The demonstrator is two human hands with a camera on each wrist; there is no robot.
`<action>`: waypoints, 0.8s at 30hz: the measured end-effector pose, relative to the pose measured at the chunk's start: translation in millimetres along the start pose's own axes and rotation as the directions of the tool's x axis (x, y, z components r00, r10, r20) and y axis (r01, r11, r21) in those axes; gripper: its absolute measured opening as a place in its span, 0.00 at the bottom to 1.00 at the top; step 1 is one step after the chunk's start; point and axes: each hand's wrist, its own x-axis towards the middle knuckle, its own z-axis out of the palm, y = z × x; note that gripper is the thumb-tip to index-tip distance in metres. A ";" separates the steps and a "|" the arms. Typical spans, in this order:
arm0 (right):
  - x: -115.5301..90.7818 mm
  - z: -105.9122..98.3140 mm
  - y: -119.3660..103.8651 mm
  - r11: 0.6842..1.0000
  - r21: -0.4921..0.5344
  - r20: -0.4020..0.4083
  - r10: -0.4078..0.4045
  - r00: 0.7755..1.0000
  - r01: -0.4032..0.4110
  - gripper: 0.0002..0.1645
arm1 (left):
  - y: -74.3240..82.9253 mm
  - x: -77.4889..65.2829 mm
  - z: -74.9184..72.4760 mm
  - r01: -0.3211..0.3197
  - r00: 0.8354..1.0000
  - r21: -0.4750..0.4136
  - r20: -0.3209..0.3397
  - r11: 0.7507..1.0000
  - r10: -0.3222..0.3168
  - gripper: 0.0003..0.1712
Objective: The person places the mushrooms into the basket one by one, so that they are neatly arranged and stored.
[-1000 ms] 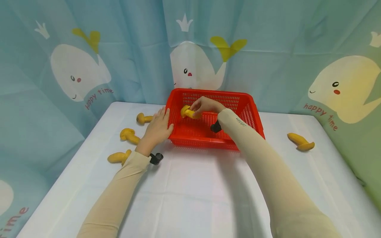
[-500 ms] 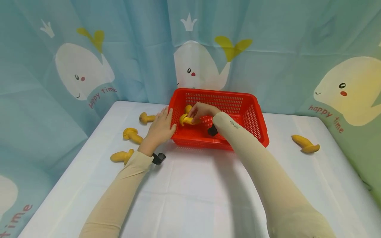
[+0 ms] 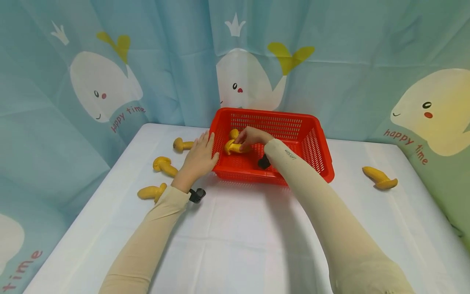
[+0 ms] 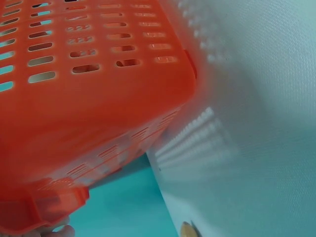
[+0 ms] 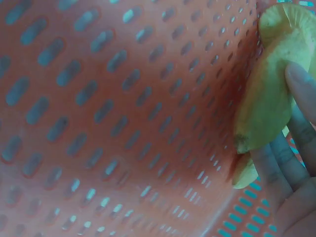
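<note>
Inside the red plastic basket (image 3: 273, 112), my right hand (image 3: 254, 136) pinches a yellow mushroom (image 3: 231, 147) by its stem, low over the basket's floor. Its cap points left. The right wrist view shows the thumb lying on the mushroom (image 5: 266, 101) and the fingers beneath it. Just behind it another yellow mushroom (image 3: 233, 134) lies in the basket, partly hidden by my hand. My left hand (image 3: 199, 160) rests on the basket's left rim with straight fingers. In the left wrist view, the basket's outer wall (image 4: 98, 108) fills the left side.
On the white table (image 3: 235, 245), left of the basket, lie three yellow mushrooms: a far one (image 3: 179, 145), a middle one (image 3: 164, 166) and a near one (image 3: 150, 192). My left arm and hand partly cover them. One more mushroom (image 3: 380, 178) lies at the right. A whale-print curtain (image 3: 176, 73) hangs behind.
My right hand has lowered the mushroom and brought it slightly nearer in the basket, and the mushroom behind it has come into sight. My left hand stays on the rim. The head view has shifted slightly.
</note>
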 end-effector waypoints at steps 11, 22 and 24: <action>-4.5 2.9 1.7 0.998 0.003 -0.052 0.070 0.996 -0.070 0.18 | 0.2 -0.3 0.0 0.001 1.000 0.001 -0.002 1.000 -0.001 0.39; -14.7 -3.6 9.9 0.995 0.012 -0.073 0.101 0.992 -0.101 0.16 | -0.1 0.5 1.4 -0.004 1.000 0.016 -0.008 1.000 0.005 0.39; -15.1 -3.8 11.9 0.994 0.009 -0.078 0.109 0.991 -0.109 0.16 | 0.1 0.0 0.6 -0.002 1.000 0.015 -0.005 1.000 0.002 0.38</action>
